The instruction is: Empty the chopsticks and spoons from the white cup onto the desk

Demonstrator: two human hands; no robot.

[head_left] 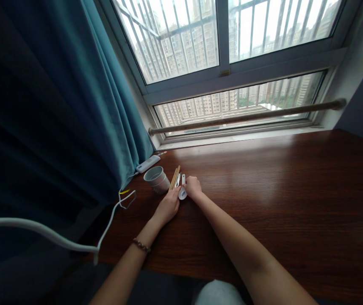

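Note:
A white spoon (183, 194) with a small blue mark in its bowl lies on the brown table, its handle pointing at the window. My right hand (193, 187) is curled in from the right, its fingertips at the spoon's handle. From the left, my left hand (167, 206) rests low on the table with fingers stretched forward. It covers the near ends of the wooden chopsticks (174, 178) and of a shiny metal utensil (178, 180), whose kind is unclear. These lie side by side, left of the spoon. A pale grey cup (157, 181) stands just left of the chopsticks.
Behind the cup lies a white power strip (148, 164), and a white cable (111, 220) loops over the table's left side. A blue curtain (111, 106) hangs at the left. The window with a rail (248, 118) bounds the table's (283, 199) far edge.

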